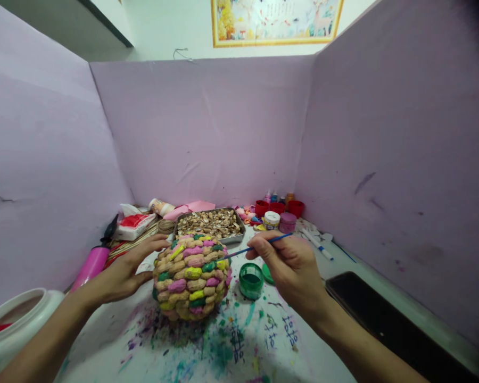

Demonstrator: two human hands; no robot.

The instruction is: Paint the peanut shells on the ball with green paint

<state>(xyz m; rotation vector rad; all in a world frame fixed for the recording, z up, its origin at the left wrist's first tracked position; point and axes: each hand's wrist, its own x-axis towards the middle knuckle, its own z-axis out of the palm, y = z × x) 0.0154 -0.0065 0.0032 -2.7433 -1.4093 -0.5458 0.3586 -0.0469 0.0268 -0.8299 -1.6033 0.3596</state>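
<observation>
A round object covered in peanut shells (195, 284) stands on the paint-stained white table, its shells plain, pink, yellow and green. My left hand (130, 268) is at its left side, fingers apart, fingertips at or close to the shells. Between the fingers of my right hand (289, 263) is a thin blue paintbrush (243, 251), whose tip reaches a green shell on the right half of the object. An open jar of green paint (251, 281) sits between the object and my right hand, with a green lid (268, 273) partly hidden behind that hand.
Behind the object lies a metal tray of shells (239, 238). Red cups (295, 208) and paint jars (271, 220) stand back right. A black phone-like slab (383, 314) lies at right. Tissues (133, 226), a pink bottle (91, 266) and a white tub (43, 314) line the left.
</observation>
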